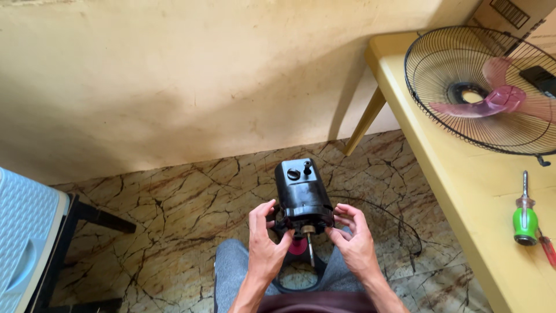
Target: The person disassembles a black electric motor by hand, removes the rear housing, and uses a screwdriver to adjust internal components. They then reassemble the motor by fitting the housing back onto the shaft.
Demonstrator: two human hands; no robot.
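Black fan motor housing (303, 197) is held over the lap, gripped at its lower end between left hand (264, 246) at 8 o'clock and right hand (354, 243) at 4. Fingers are closed on it. Shaft base is partly hidden.

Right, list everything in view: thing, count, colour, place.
fan motor housing: one, black, over the lap, held at its lower end by both hands
shaft: one, metal, sticking out below the housing
cable: one, black, on the marbled floor
fan guard: one, black wire, on the yellow table
fan blade: one, pink, inside the guard
screwdriver: one, green handle, on the table
cardboard box: one, brown, top right
chair: one, pale blue, far left
left hand: on the housing
right hand: on the housing
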